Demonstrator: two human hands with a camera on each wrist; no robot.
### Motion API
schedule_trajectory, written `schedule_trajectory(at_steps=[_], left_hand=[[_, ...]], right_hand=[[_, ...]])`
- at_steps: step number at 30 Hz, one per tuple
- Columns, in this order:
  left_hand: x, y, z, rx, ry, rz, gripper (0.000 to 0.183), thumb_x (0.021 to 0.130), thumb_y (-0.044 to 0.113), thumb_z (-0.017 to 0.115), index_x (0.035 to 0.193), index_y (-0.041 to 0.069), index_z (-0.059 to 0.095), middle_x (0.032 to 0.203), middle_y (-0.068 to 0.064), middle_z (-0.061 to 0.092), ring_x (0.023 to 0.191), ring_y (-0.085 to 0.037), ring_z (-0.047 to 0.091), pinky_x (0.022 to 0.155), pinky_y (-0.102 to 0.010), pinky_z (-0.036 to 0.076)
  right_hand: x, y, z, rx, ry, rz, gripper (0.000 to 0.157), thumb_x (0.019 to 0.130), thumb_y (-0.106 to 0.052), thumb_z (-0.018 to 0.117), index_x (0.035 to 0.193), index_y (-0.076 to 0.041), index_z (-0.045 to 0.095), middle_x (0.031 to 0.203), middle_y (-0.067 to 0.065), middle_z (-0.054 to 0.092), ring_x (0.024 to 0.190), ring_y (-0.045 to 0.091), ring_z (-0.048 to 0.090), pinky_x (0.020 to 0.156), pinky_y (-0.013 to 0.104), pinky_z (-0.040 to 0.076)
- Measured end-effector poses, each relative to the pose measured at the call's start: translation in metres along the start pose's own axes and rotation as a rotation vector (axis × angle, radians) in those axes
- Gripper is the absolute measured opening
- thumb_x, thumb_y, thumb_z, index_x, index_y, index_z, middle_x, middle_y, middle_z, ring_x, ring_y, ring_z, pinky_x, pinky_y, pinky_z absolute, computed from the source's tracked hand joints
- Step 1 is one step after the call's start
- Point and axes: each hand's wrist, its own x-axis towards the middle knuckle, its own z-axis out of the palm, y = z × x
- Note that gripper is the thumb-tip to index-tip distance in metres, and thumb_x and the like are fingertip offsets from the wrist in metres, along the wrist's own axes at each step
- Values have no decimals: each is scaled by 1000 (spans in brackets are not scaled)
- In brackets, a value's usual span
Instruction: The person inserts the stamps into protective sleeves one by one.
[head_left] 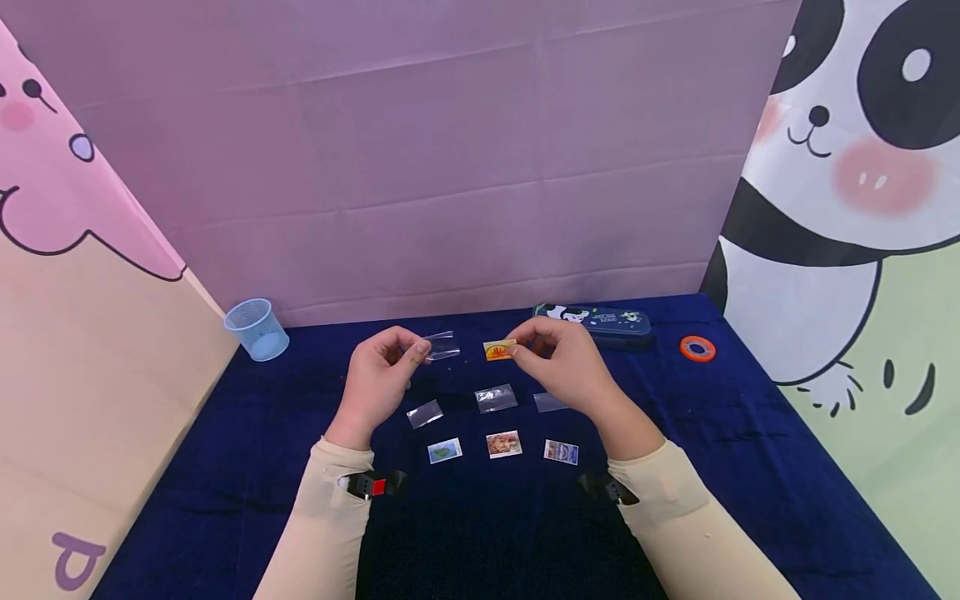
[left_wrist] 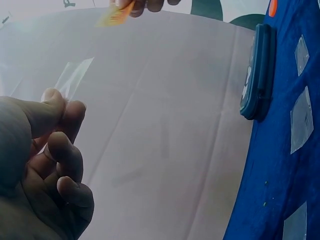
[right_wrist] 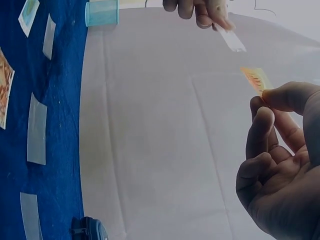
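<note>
Above blue cloth [head_left: 240, 467], the right hand [head_left: 564, 360] pinches a yellow, orange-printed card [head_left: 497, 351].

The left grip [left_wrist: 42, 162] pinches a clear plastic piece [left_wrist: 75, 77].

the card [head_left: 497, 351] is yellow and orange, the cloth [head_left: 240, 467] navy, the case [head_left: 604, 325] dark blue (panda-printed).

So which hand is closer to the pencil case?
Right. The right hand is in front of the pencil case; the left hand is farther off to its left.
</note>
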Motion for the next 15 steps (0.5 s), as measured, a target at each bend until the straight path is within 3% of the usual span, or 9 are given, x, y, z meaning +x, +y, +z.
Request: schedule_trajectory(at_steps=[10,15], left_hand=[[-1,5,4,-13,-28,9,15,103,21,69,98,10,77,85,0,73,67,-27,58,57,-28,46],[-2,3,7,-24,-42,22,18,103,25,69,97,11,78,85,0,73,72,-21,60,59,-29,41]], right_hand=[[0,-6,6,84,-13,3,6,99,-14,73,105,-14,77,87,3,70,70,26,58,60,31,50],[0,-5,10,85,-11,9,6,99,-15,74,104,-14,78,86,3,69,70,26,58,60,30,50]])
